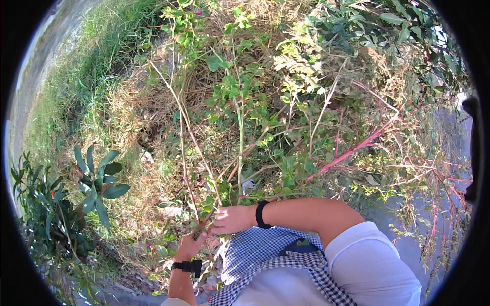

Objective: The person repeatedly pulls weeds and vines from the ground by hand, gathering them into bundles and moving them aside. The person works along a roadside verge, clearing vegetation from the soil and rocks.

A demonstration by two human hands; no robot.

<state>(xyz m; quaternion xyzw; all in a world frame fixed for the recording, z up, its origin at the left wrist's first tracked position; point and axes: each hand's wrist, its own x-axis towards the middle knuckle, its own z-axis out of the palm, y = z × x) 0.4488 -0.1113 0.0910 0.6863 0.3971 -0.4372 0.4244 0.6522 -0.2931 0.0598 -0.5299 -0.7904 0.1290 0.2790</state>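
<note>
A brownish, forked plant stem [194, 143] rises from between my two hands, its bare branches reaching up and away. My left hand [188, 244] is closed around the lower part of it, just below the fork. Just right of that, my right hand [234, 219] grips the same stem near the fork; its fingertips are partly hidden by the stem and leaves. Beside the right hand stands an upright green stem [240, 141] with leaves. The base of the forked stem is hidden behind my left hand.
A thick pink-red stem [356, 148] slants across the right side. Dark-leaved shrubs stand at the lower left [100, 183] and upper right [398, 23]. Dry grass [132, 105] covers the ground beyond my hands. Grey pavement [407, 222] lies at the right.
</note>
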